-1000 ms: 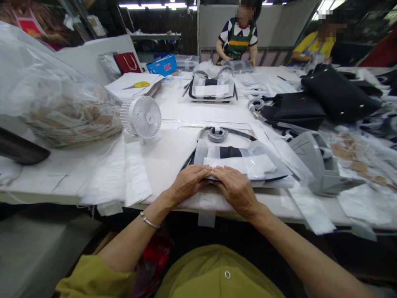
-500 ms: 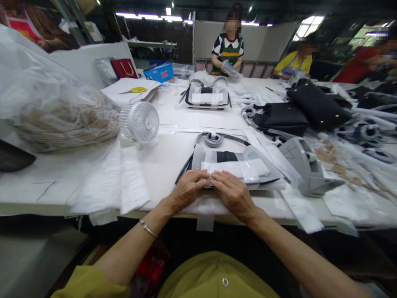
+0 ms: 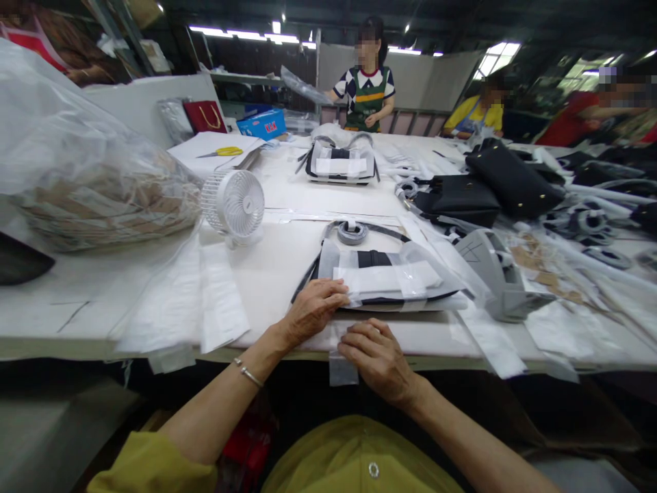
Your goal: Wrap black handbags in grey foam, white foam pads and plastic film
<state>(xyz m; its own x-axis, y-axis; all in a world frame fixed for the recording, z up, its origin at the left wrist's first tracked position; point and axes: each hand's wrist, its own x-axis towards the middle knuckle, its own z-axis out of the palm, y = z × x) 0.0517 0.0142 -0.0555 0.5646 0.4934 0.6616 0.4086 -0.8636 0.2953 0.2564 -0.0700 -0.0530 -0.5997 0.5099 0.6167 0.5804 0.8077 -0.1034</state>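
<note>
A black handbag [image 3: 374, 258], wrapped in white padding and clear film, lies in front of me, its strap bent out behind. A coiled strap [image 3: 352, 233] in clear wrap sits at its back edge. My left hand [image 3: 314, 308] rests on the bag's near left corner, fingers stretched over the wrapping. Nearer the table edge, my right hand [image 3: 380, 359] is off the bag with fingers curled. Its fingertips close at a clear strip [image 3: 343, 370] that hangs over the edge; the thumb is hidden.
A white fan [image 3: 241, 203] and a large clear bag [image 3: 102, 198] stand left. A grey tape dispenser [image 3: 506, 287] and black handbags [image 3: 513, 178] are at right. Another wrapped bag [image 3: 341, 164] lies farther back, before a co-worker [image 3: 367, 96]. Yellow scissors [image 3: 226, 151] lie on white sheets.
My right hand has come off the bag and moved down toward me to the clear strip. My left hand stays on the bag. The co-worker has swung a clear packet out to the left.
</note>
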